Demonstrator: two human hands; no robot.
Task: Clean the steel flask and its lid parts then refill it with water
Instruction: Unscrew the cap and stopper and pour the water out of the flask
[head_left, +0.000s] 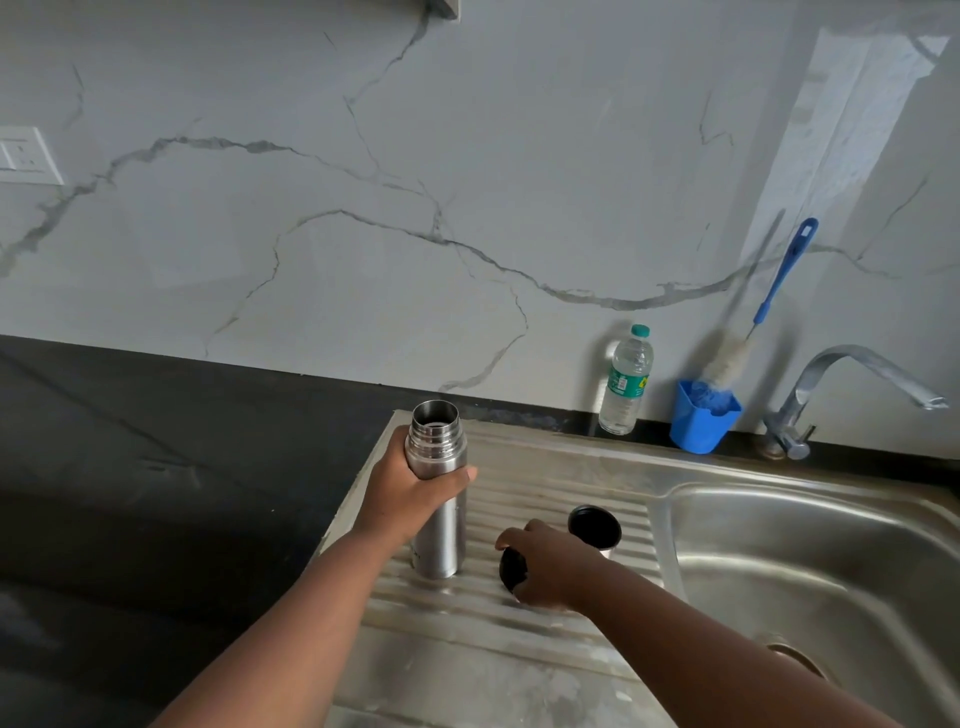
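Now, right hand (553, 569): curled over the black inner stopper (513, 567), holding it down low on the ribbed drainboard (545, 483)
Left hand (415, 491): wrapped round the steel flask (439, 499), upright, mouth open, just left of the stopper
Cup lid (595, 530): just beyond the right hand, standing mouth-up
Sink basin (810, 566): to the right, so the right hand is nearer
Far: water bottle (626, 382), bottle brush (748, 332) in blue holder (701, 421), tap (841, 384)

The right hand (553, 571) covers most of the black stopper (513, 567), so its shape is unclear. Right of the stopper, the cup lid (595, 527) is partly behind that hand. The sink (810, 525) basin runs off the right edge; its drain (795, 656) is half hidden by the forearm.
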